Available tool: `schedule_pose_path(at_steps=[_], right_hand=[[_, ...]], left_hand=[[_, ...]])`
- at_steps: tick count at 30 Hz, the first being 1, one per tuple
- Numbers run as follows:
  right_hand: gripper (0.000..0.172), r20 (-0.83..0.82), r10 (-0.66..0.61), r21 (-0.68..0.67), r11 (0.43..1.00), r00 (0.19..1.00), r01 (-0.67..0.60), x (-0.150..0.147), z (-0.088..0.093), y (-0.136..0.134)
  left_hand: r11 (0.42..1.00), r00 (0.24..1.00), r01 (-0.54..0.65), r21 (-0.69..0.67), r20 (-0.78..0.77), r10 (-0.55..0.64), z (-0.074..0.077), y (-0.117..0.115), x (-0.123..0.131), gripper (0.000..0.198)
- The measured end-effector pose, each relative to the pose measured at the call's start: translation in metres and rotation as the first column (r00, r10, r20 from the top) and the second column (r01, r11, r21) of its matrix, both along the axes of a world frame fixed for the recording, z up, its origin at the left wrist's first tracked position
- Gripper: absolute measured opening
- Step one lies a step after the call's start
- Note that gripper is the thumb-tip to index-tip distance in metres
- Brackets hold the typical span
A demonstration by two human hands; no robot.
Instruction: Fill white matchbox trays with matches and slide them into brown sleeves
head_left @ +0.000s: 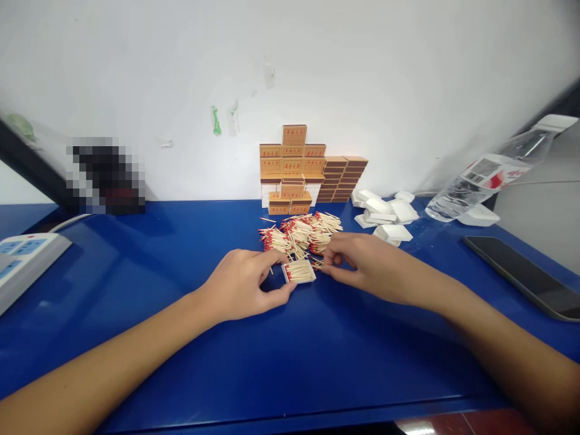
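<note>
A small white matchbox tray (299, 280) lies on the blue table, filled with matches (299, 272) whose red heads point left. My left hand (249, 281) grips its left end between thumb and fingers. Just right of the tray, my right hand (347, 260) has its fingers pinched together at a few loose red-headed matches (317, 264) on the table. Whether a match is between those fingertips is hard to make out. Behind both hands spreads a heap of matches (299, 232) with red heads.
Orange matchboxes (292, 164) stand stacked against the wall, with more boxes (342, 179) stacked beside them. Empty white trays (380, 210) lie piled to the right. Further right are a leaning plastic bottle (493, 172) and a phone (525, 275). A power strip (31, 266) sits far left.
</note>
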State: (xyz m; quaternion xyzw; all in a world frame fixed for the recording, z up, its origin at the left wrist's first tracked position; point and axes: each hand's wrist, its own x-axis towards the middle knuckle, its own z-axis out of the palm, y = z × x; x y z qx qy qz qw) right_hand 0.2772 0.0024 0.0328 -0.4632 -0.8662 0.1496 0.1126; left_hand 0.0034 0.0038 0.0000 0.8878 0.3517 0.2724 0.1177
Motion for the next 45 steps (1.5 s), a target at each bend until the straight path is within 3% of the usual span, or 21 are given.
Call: schedule_pose_path(at_steps=[5, 10, 15, 21, 31, 39, 45], right_hand=[[0.017, -0.107, 0.093, 0.089, 0.993, 0.990, -0.083, -0.005, 0.003, -0.005], [0.016, -0.081, 0.140, 0.132, 0.983, 0.987, -0.128, -0.017, -0.003, -0.008], [0.015, -0.068, -0.012, 0.230, 0.973, 0.998, 0.027, -0.002, 0.006, 0.000], [0.016, 0.121, -0.034, 0.053, 0.998, 0.992, 0.028, 0.001, 0.004, -0.001], [0.020, 0.116, -0.016, 0.009, 1.000, 0.993, 0.016, -0.001, -0.001, 0.004], [0.021, -0.145, 0.059, -0.022, 0.998, 0.988, -0.063, -0.005, 0.010, -0.002], [0.018, -0.153, 0.130, -0.038, 0.990, 0.980, -0.137, -0.025, -0.004, -0.011]], left_hand=[[0.997, 0.998, 0.025, -0.074, -0.048, -0.028, 0.001, -0.001, 0.001, 0.025], [0.998, 0.999, 0.031, -0.055, -0.005, -0.031, 0.001, -0.001, 0.000, 0.025], [1.000, 1.000, 0.012, -0.007, 0.025, -0.012, 0.000, 0.000, 0.000, 0.027], [0.998, 0.999, 0.014, -0.068, -0.040, -0.017, 0.001, -0.001, 0.001, 0.024], [0.996, 0.997, 0.047, -0.076, -0.052, -0.051, 0.003, -0.003, 0.002, 0.026], [0.997, 0.997, 0.047, -0.066, -0.057, -0.051, 0.004, -0.003, 0.002, 0.025], [0.993, 0.997, 0.040, -0.107, -0.065, -0.047, 0.004, -0.003, 0.002, 0.026]])
